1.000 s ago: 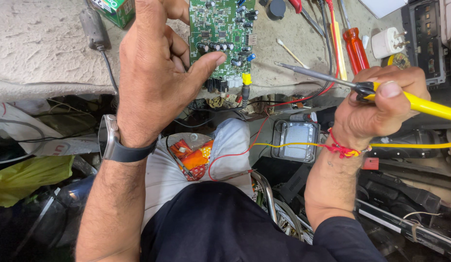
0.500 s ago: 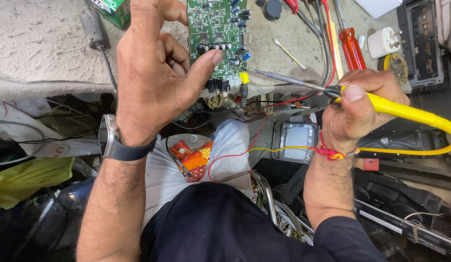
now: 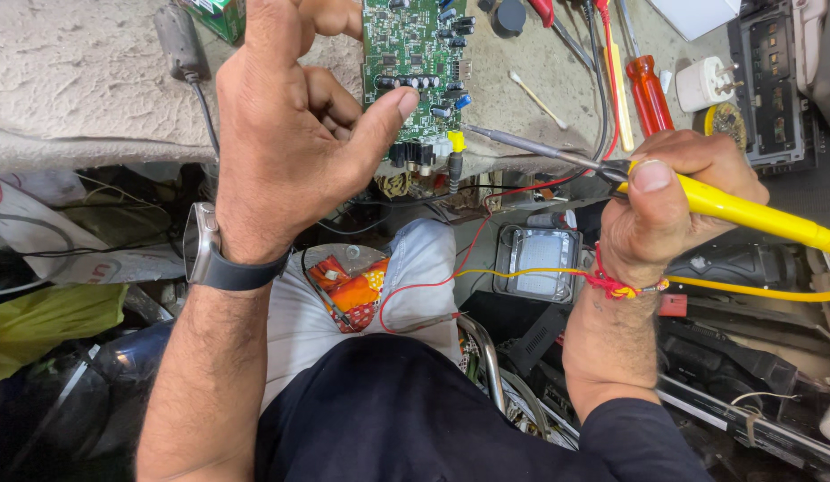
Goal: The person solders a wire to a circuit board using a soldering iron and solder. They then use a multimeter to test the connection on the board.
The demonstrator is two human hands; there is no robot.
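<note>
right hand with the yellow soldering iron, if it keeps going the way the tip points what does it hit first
Likely the yellow connector at the lower edge of the green circuit board that the left hand holds; the right hand aims the soldering iron leftward there, though depth is unclear.

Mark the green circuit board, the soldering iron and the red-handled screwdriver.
green circuit board (image 3: pixel 406 45), head view, on its populated face above the thumb.
soldering iron (image 3: pixel 745 212), head view, on the yellow handle right of the fist.
red-handled screwdriver (image 3: pixel 649 94), head view, on the red handle.
</note>
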